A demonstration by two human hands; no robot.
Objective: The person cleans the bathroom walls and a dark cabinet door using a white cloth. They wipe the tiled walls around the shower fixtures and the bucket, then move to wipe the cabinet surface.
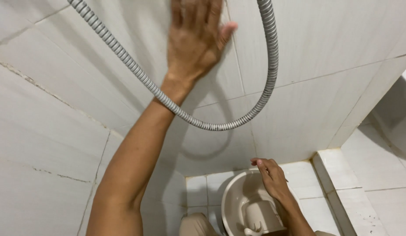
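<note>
White wall tiles (325,39) surround you: left hand (196,37), fingers spread flat at 12 o'clock, behind the hose (211,126); right hand (273,177), loosely open, over the basin (231,196) at 5 o'clock.

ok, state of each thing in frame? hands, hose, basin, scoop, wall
left hand: raised, open, fingers spread, flat against the tiled wall.
right hand: low, over the basin rim, fingers loosely bent, holding nothing visible.
shower hose: grey, ribbed, hanging in a slack loop across the left forearm.
basin: round, cream, upright on the floor.
scoop: inside the basin, open side up.
tiled wall: white, grout dirty in places.
</note>
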